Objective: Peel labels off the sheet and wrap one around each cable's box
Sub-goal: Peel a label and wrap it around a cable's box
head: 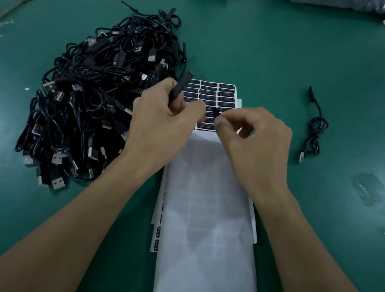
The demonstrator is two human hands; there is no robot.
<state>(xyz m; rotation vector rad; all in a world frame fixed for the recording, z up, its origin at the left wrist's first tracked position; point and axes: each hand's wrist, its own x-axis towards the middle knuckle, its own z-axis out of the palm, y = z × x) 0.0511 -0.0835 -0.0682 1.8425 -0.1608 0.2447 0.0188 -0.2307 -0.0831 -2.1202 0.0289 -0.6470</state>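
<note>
Now | left hand (163,117) curled, grips cable box (180,87) | right hand (256,141) pinches label (214,113) over sheet (210,226)

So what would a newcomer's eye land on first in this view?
First, the big tangled heap of black cables left of centre on the green table. Then the two hands at the middle: the left hand grips a slim black box, while the right hand pinches a label at the label sheet. One lone cable lies off to the right.
</note>
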